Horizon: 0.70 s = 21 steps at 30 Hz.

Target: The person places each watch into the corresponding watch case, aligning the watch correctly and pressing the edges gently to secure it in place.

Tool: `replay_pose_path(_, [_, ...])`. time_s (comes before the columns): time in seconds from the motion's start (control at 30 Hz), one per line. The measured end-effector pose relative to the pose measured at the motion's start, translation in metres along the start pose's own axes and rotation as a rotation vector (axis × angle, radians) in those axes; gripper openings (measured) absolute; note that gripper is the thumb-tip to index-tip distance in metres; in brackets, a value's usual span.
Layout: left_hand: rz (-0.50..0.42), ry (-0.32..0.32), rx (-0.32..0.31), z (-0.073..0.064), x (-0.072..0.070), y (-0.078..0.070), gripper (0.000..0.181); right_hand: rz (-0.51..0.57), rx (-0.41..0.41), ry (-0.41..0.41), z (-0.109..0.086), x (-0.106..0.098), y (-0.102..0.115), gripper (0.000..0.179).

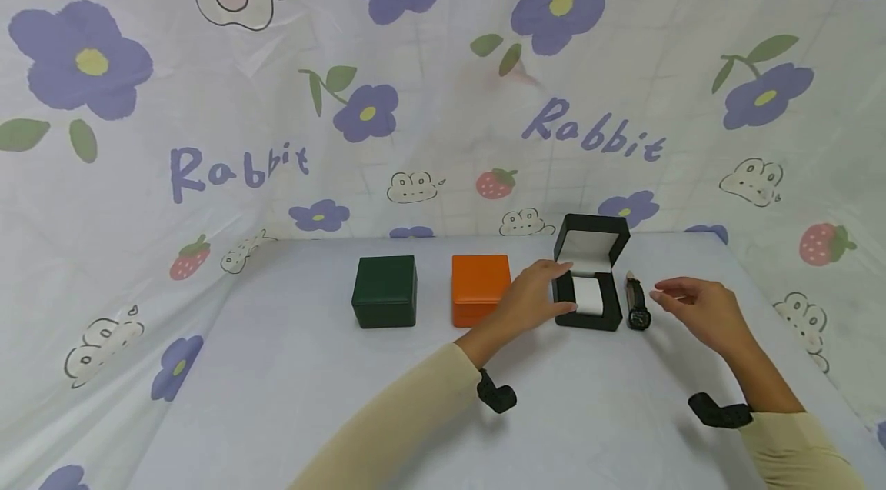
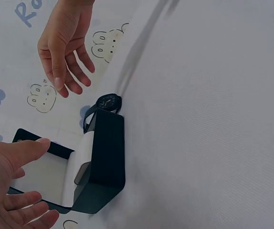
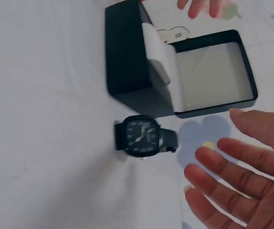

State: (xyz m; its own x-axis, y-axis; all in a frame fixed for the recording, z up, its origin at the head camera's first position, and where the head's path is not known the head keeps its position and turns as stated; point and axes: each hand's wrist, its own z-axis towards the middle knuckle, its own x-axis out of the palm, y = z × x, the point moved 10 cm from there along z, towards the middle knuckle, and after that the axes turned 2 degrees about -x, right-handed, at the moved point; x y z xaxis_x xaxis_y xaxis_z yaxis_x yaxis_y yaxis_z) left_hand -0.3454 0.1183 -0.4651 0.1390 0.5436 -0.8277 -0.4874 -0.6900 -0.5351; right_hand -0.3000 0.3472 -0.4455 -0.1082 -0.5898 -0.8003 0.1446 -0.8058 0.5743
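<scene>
A black watch box [image 1: 609, 305] stands with its lid raised, its pale lining and white cushion [image 1: 589, 296] showing. To its right, on the table, lies a black wristwatch [image 1: 638, 313]; its square dial [image 3: 141, 136] faces up in the right wrist view. My left hand [image 1: 534, 295] is at the box's left side, thumb and fingers spread apart; whether it touches the box I cannot tell. Just right of the watch hovers my right hand [image 1: 706, 313], fingers loosely bent and holding nothing. Both hands also appear in the left wrist view, the right hand [image 2: 68, 47] above the watch.
An orange box [image 1: 477, 286] with its lid down stands left of the black box, partly behind my left hand. Farther left is a closed dark green box [image 1: 384, 291]. A white cloth [image 1: 291, 398] covers the table, and a printed curtain [image 1: 443, 128] hangs behind.
</scene>
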Motion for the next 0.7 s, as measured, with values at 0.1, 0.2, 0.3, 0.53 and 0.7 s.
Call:
replay_pose_path(0.1, [0.009,0.008,-0.013,0.004,0.005,-0.001,0.07,-0.011,0.016,0.027,0.002,0.008,-0.01,0.044])
replay_pose_path(0.2, [0.035,0.017,-0.017,0.007,0.01,-0.003,0.071,-0.015,0.025,0.061,0.003,0.015,-0.018,0.044])
replay_pose_path(0.3, [0.066,0.029,-0.011,0.012,0.015,-0.004,0.072,-0.006,0.059,0.1,0.005,0.023,-0.024,0.045])
replay_pose_path(0.53, [0.086,0.05,-0.016,0.02,0.028,-0.002,0.072,0.033,0.126,0.184,0.008,0.041,-0.036,0.043])
replay_pose_path(0.7, [0.075,0.058,-0.023,0.024,0.037,-0.002,0.071,0.028,0.134,0.192,0.009,0.044,-0.041,0.037])
